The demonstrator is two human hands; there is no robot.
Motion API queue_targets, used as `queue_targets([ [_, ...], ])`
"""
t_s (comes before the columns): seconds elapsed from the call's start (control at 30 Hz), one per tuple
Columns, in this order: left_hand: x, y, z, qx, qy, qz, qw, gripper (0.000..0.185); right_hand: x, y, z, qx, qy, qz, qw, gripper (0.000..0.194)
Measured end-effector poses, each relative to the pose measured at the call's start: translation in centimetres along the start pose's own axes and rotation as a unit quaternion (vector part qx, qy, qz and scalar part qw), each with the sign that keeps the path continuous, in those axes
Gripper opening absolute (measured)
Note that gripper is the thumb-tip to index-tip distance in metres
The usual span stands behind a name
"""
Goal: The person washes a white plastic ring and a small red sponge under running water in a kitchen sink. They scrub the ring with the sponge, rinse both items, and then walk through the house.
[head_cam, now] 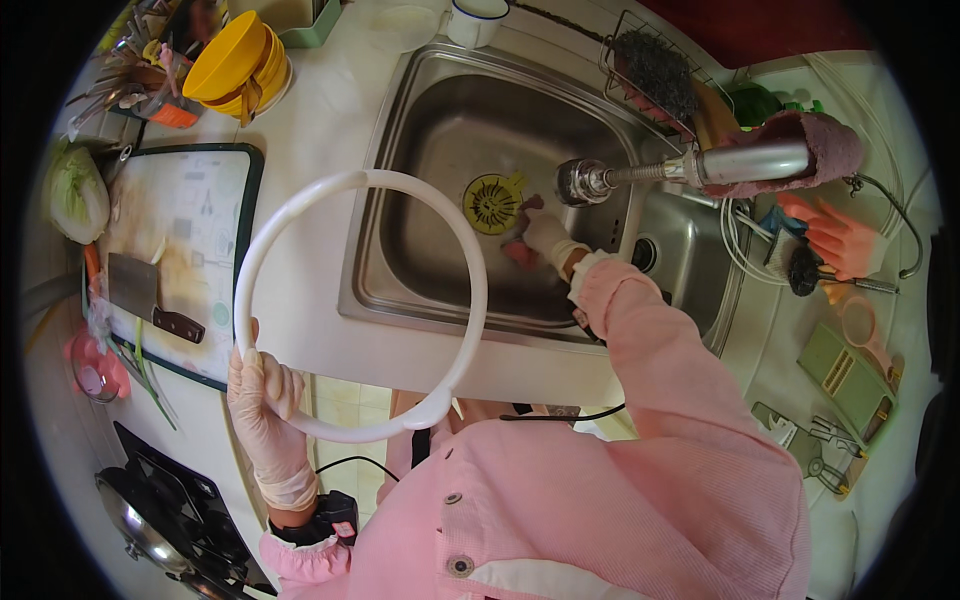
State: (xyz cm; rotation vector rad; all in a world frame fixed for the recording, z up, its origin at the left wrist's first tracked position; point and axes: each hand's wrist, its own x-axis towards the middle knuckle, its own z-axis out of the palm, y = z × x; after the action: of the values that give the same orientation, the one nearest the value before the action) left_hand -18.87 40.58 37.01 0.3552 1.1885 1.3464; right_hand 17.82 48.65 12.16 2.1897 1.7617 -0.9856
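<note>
My left hand (266, 390), in a thin pale glove, grips a white plastic ring (477, 285) at its lower left. The ring is held up over the counter and the near left part of the sink. My right hand (546, 234), also gloved, reaches into the stainless steel sink (427, 255) and holds a crumpled pink and grey cloth (520, 253) against the basin floor. Beside the cloth lies a yellow drain strainer (492, 204). A metal faucet head (581, 182) hangs just above my right hand.
To the left, a cleaver (135, 285) rests on a cutting board (195, 195). Yellow bowls (232, 67) and an enamel mug (477, 22) stand behind. A wire rack (652, 75), orange gloves (844, 236) and a green grater (844, 375) are on the right. Pan lids (142, 525) lie lower left.
</note>
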Motion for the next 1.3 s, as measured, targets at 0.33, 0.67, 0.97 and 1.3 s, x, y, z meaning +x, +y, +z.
queue_targets([
  [0.33, -0.6, -0.2, 0.2, 0.013, -0.004, 0.013, 1.000, 0.035, 1.1, -1.5, 0.2, -0.036, -0.320, -0.232, 0.918, 0.029],
  [0.67, -0.8, -0.7, 0.9, 0.034, 0.009, 0.019, 0.999, 0.035, -0.5, -1.0, -6.1, -0.204, -0.224, -0.277, 0.912, 0.069],
  [0.97, -0.8, -0.5, 0.9, 0.023, 0.014, 0.010, 1.000, 0.036, -1.7, -2.9, -1.4, -0.322, -0.152, -0.389, 0.850, 0.026],
  [1.3, -0.8, -0.5, 1.1, 0.029, 0.013, 0.023, 0.999, 0.039, -0.9, 3.4, -3.7, -0.431, -0.339, -0.295, 0.783, 0.018],
])
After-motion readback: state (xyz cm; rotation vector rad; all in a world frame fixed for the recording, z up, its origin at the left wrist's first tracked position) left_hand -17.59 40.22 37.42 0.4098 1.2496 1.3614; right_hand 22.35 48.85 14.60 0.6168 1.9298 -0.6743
